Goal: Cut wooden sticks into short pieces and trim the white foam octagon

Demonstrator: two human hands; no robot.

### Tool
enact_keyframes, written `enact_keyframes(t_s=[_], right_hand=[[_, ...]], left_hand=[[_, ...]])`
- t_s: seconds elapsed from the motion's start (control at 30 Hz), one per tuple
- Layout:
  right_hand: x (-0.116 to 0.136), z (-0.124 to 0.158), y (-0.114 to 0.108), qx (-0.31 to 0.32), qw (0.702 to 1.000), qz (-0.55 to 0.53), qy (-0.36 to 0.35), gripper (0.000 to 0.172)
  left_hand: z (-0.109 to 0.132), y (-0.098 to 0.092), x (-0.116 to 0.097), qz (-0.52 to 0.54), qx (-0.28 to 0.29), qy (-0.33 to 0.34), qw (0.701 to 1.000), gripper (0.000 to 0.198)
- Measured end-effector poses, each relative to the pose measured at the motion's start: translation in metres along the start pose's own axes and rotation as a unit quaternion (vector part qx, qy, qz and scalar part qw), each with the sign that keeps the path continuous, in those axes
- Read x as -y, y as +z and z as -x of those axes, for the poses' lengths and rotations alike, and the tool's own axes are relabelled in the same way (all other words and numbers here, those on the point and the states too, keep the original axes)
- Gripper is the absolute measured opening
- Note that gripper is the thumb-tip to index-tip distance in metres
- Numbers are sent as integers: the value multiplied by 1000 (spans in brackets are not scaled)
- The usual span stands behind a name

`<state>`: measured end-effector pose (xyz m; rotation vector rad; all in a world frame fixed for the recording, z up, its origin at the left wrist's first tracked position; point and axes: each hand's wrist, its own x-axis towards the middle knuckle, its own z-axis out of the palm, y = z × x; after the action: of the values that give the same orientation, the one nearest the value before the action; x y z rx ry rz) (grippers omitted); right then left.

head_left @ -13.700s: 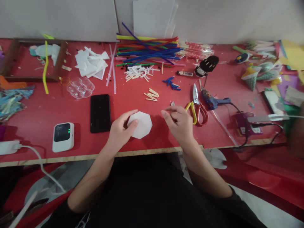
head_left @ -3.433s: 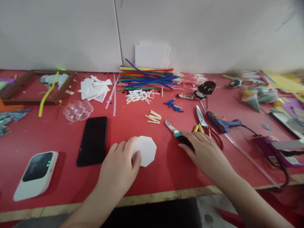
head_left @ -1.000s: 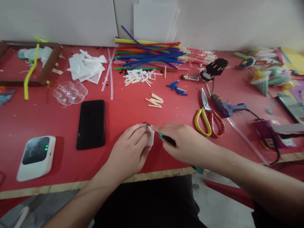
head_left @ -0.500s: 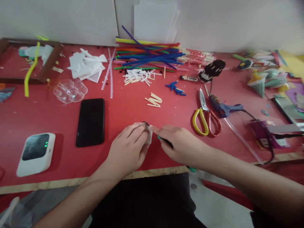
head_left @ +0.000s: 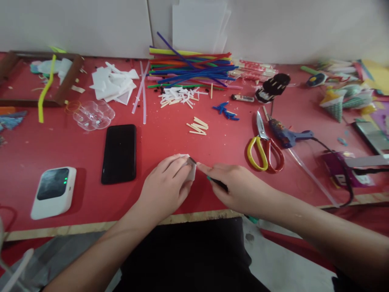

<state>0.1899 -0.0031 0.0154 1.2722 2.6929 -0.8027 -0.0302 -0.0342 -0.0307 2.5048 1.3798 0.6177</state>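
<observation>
My left hand (head_left: 167, 178) is closed over a small white piece of paper or card (head_left: 192, 174), pressing it near the table's front edge; its fingers hide most of it. In my right hand (head_left: 234, 182) is a craft knife (head_left: 219, 185) with a black handle and a bit of teal. The index finger stretches along it, and its dark tip lies against the white piece, beside my left fingertips. Beyond both hands lie several short cream sticks (head_left: 199, 126) and several cut blue pieces (head_left: 225, 111).
Scissors (head_left: 264, 150) and a glue gun (head_left: 287, 134) with its cord lie to the right. A black phone (head_left: 119, 154) and a white device (head_left: 54, 192) sit left. Behind are coloured pipe cleaners (head_left: 191, 69), white scraps (head_left: 114, 83) and a brown frame (head_left: 69, 75).
The knife and my right hand have shifted slightly right, and more of the dark tip shows on the white piece. My left hand keeps its hold. The whole view has moved a little.
</observation>
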Motion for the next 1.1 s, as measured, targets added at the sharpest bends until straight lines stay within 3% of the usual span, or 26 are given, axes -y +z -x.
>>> enact_keyframes(t_s=[0.33, 0.5, 0.67, 0.77, 0.9, 1.03, 1.1], right_hand=[[-2, 33, 10, 0, 997, -65, 37, 60], [-9, 50, 14, -89, 985, -140, 50, 49], [-28, 51, 14, -247, 960, 46, 123, 47], [-40, 40, 13, -236, 955, 114, 140, 46], [-52, 26, 5, -194, 966, 121, 121, 42], [-55, 18, -7, -210, 956, 167, 123, 34], [-51, 13, -11, -236, 955, 157, 91, 30]], left_hand=[[1, -2, 2, 13, 4, -5, 1000, 36], [1, 0, 6, 26, -13, -1, 1000, 35], [3, -2, 8, 42, -36, 15, 998, 40], [6, -2, 7, 45, -66, -7, 997, 60], [10, 5, 6, 11, -77, -38, 996, 82], [11, 8, 7, -14, -101, -34, 994, 78], [10, 6, 7, -7, -112, -43, 993, 74]])
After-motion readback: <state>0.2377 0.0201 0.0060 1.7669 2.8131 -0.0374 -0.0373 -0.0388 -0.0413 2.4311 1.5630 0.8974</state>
